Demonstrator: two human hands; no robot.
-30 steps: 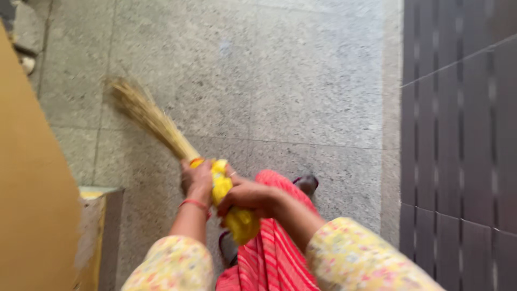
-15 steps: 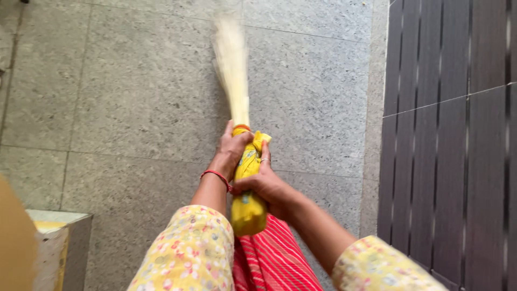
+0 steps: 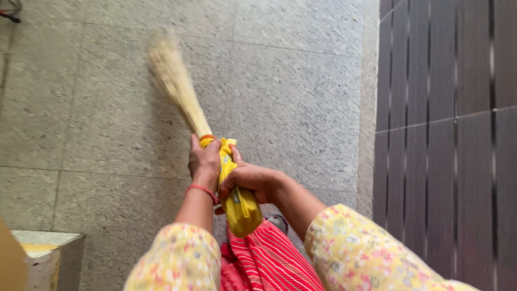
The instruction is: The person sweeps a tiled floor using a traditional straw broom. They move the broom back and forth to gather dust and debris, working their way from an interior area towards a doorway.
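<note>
Head view — broom [image 3: 183,97] bristles blurred

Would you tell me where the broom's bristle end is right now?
In the head view the bristle end lies on the grey floor, up and left of both hands, and, which grip the yellow handle.

The broom's bristle tips [image 3: 164,59] are motion-blurred; both elbows are cut off.

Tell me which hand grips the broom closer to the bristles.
The left hand, with the red wrist band, just below the bristles; the ringed right hand sits lower on the yellow handle.
</note>
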